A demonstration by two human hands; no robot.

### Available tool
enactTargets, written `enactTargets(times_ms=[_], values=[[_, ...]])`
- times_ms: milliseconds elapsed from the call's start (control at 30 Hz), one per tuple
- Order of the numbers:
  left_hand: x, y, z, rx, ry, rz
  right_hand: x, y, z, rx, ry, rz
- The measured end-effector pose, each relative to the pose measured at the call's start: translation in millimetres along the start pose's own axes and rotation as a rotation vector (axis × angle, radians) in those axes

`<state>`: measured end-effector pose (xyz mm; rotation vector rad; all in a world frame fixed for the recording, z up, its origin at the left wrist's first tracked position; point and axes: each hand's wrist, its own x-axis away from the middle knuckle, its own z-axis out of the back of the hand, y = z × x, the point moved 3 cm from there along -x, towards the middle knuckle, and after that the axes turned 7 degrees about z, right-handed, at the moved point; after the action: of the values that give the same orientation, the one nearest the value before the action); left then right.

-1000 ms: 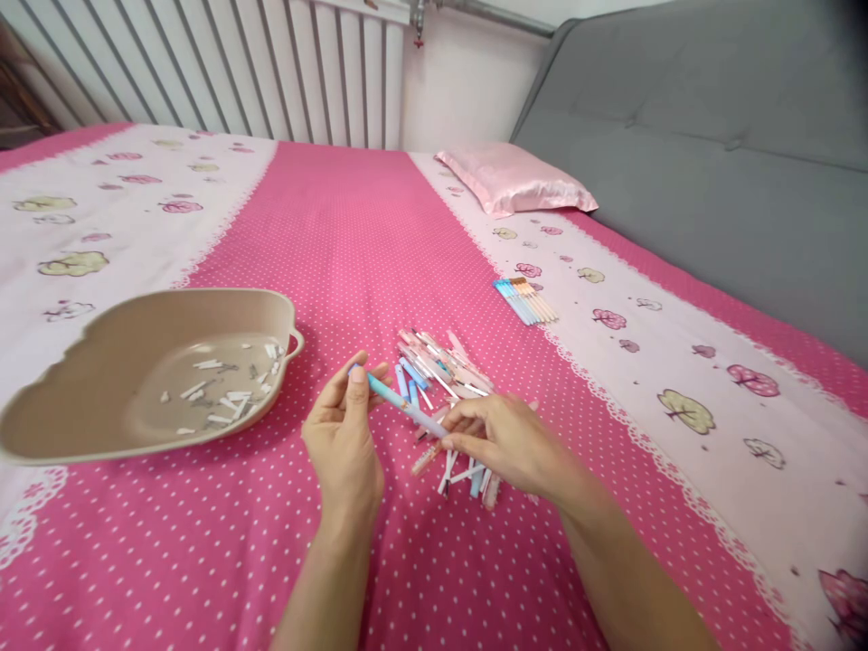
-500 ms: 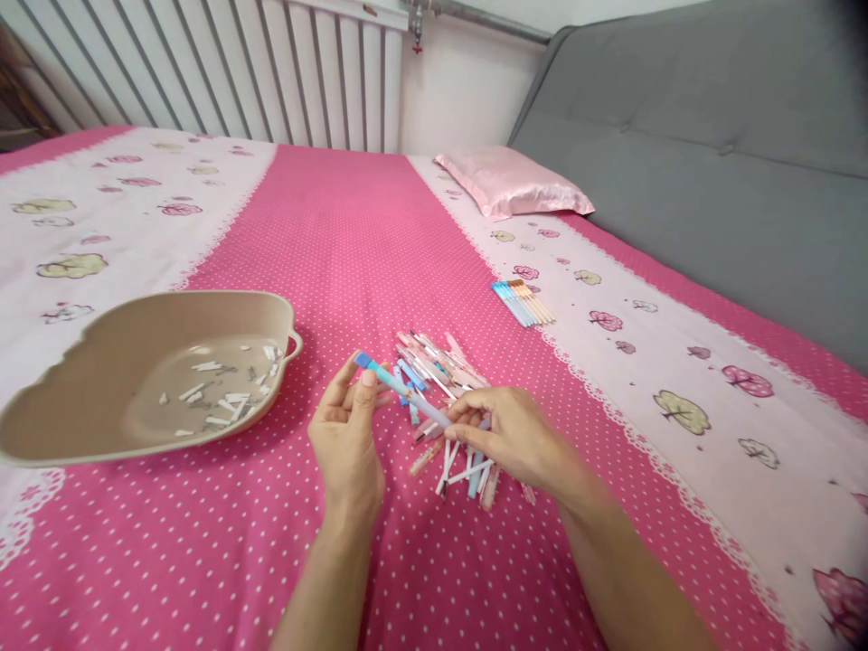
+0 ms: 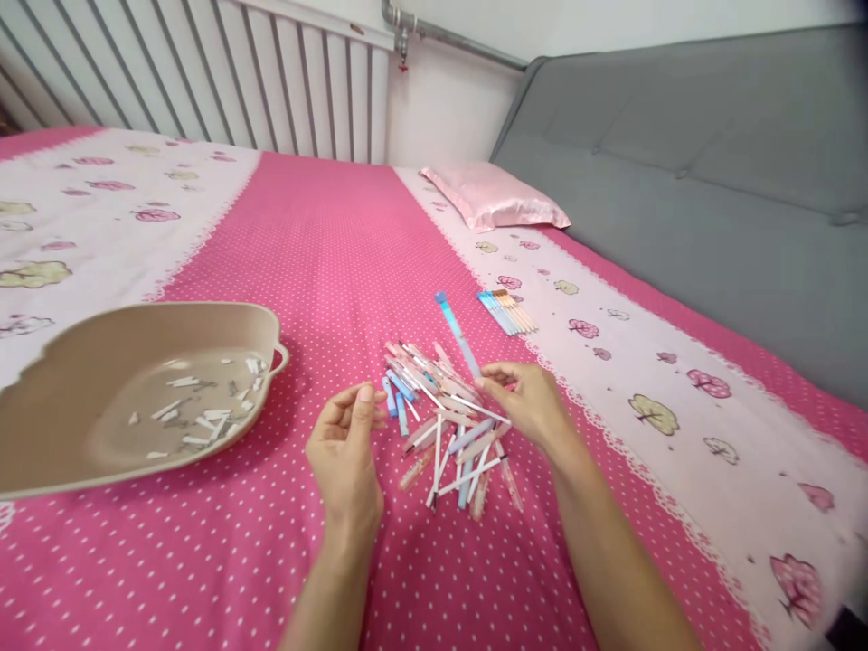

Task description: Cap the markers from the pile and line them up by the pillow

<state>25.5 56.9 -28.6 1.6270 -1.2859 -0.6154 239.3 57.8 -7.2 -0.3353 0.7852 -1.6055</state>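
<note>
My right hand (image 3: 519,398) pinches the lower end of a blue-capped pen (image 3: 459,336) with a pale lavender barrel. The pen points up and away, its cap end at the far side of the pile. To the left of the pile is my left hand (image 3: 349,429), its fingers curled and the thumb pressed to the index finger, with nothing visible in it. Between and beyond the hands lies a loose pile of pen parts (image 3: 440,407): pink clear barrels, white refills and light blue pieces. Several blue caps (image 3: 400,387) lie at its left edge.
A beige basin (image 3: 146,344) with small white and grey pieces stands on the left. Pens in a neat row (image 3: 507,313), blue and orange-brown, lie behind the pile to the right. Farther back are a pink pillow (image 3: 495,194) and a grey cushioned headboard (image 3: 692,136).
My left hand has let go of the pen's capped end. My right hand has swung the pen rightward and upright, toward the row of pens. The view has shifted slightly.
</note>
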Motion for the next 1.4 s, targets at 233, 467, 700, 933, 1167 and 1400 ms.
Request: enactTargets(times_ms=[233, 467, 700, 933, 1167, 1400], values=[[-2.8, 0.1, 2.1, -0.042, 0.002, -0.012, -25.2, 40.9, 10.1, 0.197, 0.129, -0.136], [-5.6, -1.3, 5.8, -0.048, 0.017, 0.013, -52.6, 67.7, 15.7, 0.323, 0.155, -0.310], [-6.1, 0.3, 7.2, -0.038, 0.003, 0.005, -77.2, 78.3, 15.5, 0.408, 0.149, -0.391], [-6.6, -1.0, 7.5, -0.053, -0.011, -0.001, -95.0, 87.6, 4.0, 0.475, 0.109, -0.419], [-7.2, -1.8, 8.7, -0.059, -0.002, 0.018, -105.4, 88.9, -7.3, 0.539, 0.080, -0.392], [-8.1, -3.7, 11.1, -0.056, 0.020, 0.034, -110.0, 85.1, -14.9, 0.592, 0.085, -0.358]])
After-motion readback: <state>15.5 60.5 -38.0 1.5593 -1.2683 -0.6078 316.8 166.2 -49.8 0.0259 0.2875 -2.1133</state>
